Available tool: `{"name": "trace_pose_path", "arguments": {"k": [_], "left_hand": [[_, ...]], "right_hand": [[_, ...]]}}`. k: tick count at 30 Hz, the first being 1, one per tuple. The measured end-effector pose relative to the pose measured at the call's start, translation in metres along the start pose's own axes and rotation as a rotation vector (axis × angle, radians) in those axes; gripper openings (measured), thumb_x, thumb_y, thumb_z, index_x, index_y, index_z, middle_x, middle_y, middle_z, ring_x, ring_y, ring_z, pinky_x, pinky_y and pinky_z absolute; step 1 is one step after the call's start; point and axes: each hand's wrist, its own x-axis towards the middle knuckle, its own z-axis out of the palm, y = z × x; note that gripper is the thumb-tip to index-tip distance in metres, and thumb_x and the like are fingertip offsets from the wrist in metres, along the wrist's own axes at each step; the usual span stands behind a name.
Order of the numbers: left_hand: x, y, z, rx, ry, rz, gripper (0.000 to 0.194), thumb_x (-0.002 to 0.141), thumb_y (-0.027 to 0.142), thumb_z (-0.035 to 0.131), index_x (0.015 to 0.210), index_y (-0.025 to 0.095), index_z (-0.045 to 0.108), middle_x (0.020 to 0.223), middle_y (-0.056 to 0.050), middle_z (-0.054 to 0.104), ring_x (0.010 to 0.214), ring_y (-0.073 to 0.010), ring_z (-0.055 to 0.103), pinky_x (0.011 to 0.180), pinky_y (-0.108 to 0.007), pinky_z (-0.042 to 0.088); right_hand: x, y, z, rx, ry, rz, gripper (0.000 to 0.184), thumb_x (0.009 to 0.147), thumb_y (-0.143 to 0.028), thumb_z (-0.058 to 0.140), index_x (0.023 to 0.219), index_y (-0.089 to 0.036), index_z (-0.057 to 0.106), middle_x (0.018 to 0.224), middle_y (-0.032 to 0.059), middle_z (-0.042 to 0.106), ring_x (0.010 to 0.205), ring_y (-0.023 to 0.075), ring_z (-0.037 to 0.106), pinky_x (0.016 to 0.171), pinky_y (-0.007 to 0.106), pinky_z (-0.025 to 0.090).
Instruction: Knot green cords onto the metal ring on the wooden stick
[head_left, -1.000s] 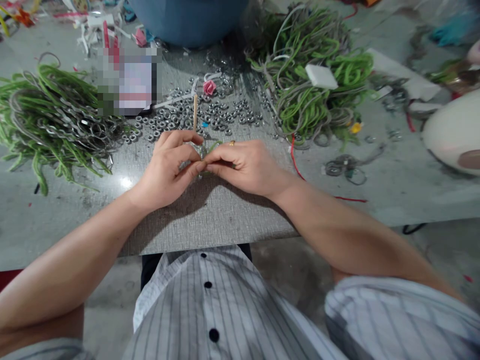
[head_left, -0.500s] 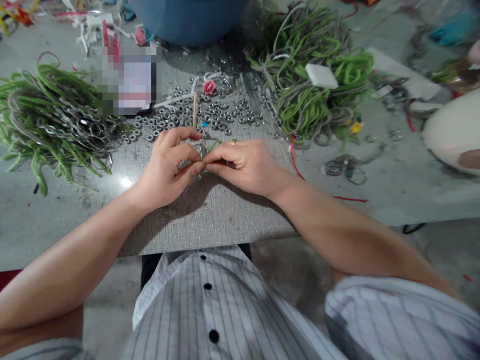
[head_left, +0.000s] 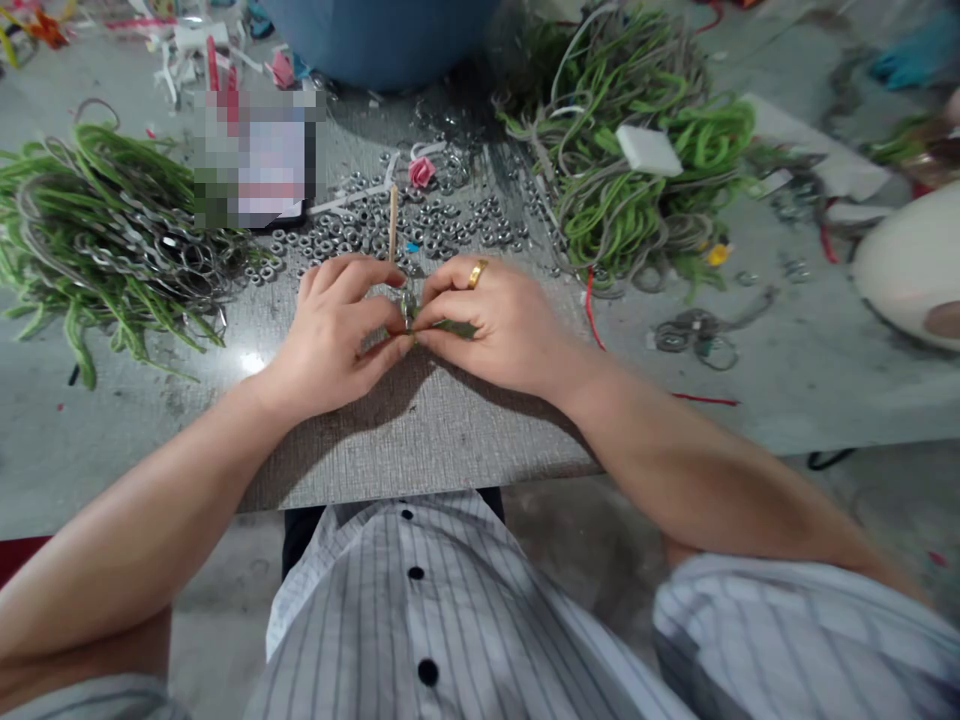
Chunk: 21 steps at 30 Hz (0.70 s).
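Both Hands Pinching a Small Metal-and-Cord Piece Above the Tabletop

Nearest the camera, a striped shirt [head_left: 420, 620] with dark buttons is filling the lower middle. Just beyond it, the grey table [head_left: 450, 450] is showing its front edge.

Over the table, the left hand [head_left: 326, 330] and the right hand [head_left: 502, 325] are meeting fingertip to fingertip, and a metal-and-cord piece [head_left: 408, 308] is sitting between them, its shiny part rising at the gap. The left thumb and forefinger are closing together on it, the other fingers curving loosely above. The right thumb and fingers are also pressing nearly together on it, with a bit of green showing under them; the fingers are hiding which part each hand is gripping. A gold ring [head_left: 478, 273] is circling a right-hand finger.

To the right, a red cord [head_left: 592, 315] is lying near the right forearm. Just past the left fingertips, a wooden stick [head_left: 392, 222] is pointing away among scattered metal nuts [head_left: 352, 235]. A green-and-grey bundle [head_left: 82, 215] is spreading on the left, and a tangled cord pile [head_left: 592, 215] is bearing a white block [head_left: 649, 150] on the right. Beyond the nuts, a pink paper rose [head_left: 421, 173] is resting, and farthest back a blue container [head_left: 382, 50] is standing.
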Motion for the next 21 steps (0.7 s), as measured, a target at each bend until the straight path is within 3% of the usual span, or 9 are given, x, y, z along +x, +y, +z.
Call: {"name": "trace_pose_path", "arguments": {"k": [11, 21], "left_hand": [[-0.0015, -0.0028, -0.0039, 0.105, -0.117, 0.042, 0.008, 0.079, 0.025, 0.059, 0.076, 0.019, 0.063, 0.123, -0.004, 0.061, 0.125, -0.0305, 0.044, 0.102, -0.051, 0.033], [-0.004, -0.0054, 0.0024, 0.124, -0.122, 0.054, 0.011, 0.079, 0.022, 0.06, 0.072, 0.02, 0.068, 0.118, -0.004, 0.064, 0.124, -0.0336, 0.045, 0.1, -0.054, 0.034]], "right_hand": [[0.0006, 0.0009, 0.0, -0.049, -0.175, 0.034, 0.015, 0.081, -0.019, 0.06, 0.076, -0.019, 0.073, 0.092, 0.0067, 0.065, 0.091, 0.0222, 0.054, 0.083, 0.038, 0.038], [0.0024, 0.0019, 0.0051, -0.034, -0.24, 0.044, 0.014, 0.08, -0.019, 0.059, 0.074, -0.018, 0.072, 0.088, 0.0066, 0.064, 0.085, 0.0198, 0.053, 0.08, 0.036, 0.038]]}}
